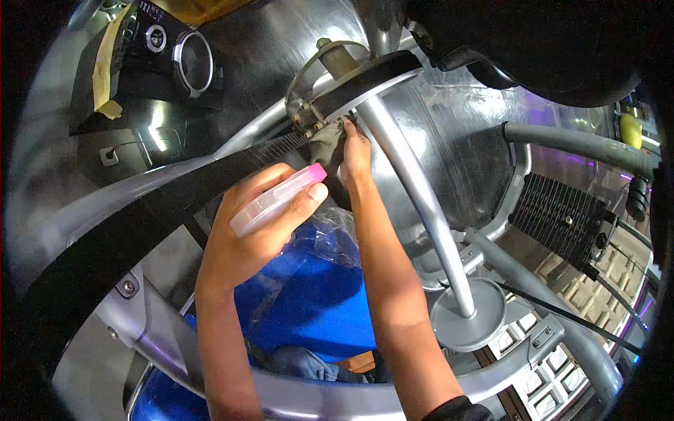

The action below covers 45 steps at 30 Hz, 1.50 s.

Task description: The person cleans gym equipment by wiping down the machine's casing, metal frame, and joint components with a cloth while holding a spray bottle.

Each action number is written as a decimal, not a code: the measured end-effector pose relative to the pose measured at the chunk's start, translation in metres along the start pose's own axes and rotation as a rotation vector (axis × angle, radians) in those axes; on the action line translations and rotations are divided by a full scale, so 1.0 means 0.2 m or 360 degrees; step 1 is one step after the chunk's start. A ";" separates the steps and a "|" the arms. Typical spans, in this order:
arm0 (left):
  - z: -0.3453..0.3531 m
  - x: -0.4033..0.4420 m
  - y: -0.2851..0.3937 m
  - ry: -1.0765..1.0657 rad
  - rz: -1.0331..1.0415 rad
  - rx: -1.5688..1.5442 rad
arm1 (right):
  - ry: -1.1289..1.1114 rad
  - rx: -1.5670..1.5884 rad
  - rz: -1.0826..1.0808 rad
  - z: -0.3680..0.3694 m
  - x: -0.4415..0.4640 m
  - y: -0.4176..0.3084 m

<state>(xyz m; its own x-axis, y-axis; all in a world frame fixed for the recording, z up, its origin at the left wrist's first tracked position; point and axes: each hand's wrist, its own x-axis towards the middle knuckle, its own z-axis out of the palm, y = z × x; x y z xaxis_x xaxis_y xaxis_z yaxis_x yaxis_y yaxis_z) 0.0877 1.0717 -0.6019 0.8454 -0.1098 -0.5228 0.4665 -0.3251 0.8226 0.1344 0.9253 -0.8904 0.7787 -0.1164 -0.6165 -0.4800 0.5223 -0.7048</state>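
Observation:
My left hand (256, 224) is closed around a translucent plastic bottle (270, 205) with a pink top, which tilts up to the right. My right hand (356, 156) grips a grey-green cloth (326, 147) and presses it near a small metal bracket (307, 121). That bracket sits at the end of a wide black band (161, 200), beside a black-edged disc (372, 81) on a silver tube (418, 189). Some of my right fingers are hidden behind the cloth. The bottle's pink end points towards the cloth, apart from it.
A curved silver frame (316, 398) crosses below my arms. Beneath them lie a blue surface (302, 309) and clear plastic wrap (333, 231). A round grey plate (469, 335) ends the silver tube. A black speaker (158, 67) stands upper left; a dark slatted panel (558, 217) is right.

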 end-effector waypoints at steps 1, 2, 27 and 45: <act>0.00 0.00 0.00 -0.0001 0.0003 0.0001 | 0.0191 0.0039 -0.0003 0.01 0.02 0.00; 0.00 0.00 0.00 0.0003 0.0028 0.0013 | 0.0144 0.0118 -0.0045 -0.02 0.04 -0.02; 0.02 0.00 -0.01 0.0078 0.0056 -0.0007 | -0.0187 -0.0236 0.0195 0.06 -0.31 -0.83; 0.04 0.01 -0.01 0.0013 0.0051 0.0026 | -0.0159 0.0034 0.0483 -0.14 0.18 -0.91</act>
<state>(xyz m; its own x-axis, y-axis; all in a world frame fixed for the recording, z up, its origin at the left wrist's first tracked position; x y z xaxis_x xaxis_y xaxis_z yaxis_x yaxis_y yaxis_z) 0.0859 1.0643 -0.6057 0.8619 -0.1124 -0.4945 0.4351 -0.3369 0.8350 0.2379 0.8033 -0.7938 0.6377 0.1301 -0.7592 -0.6886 0.5380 -0.4861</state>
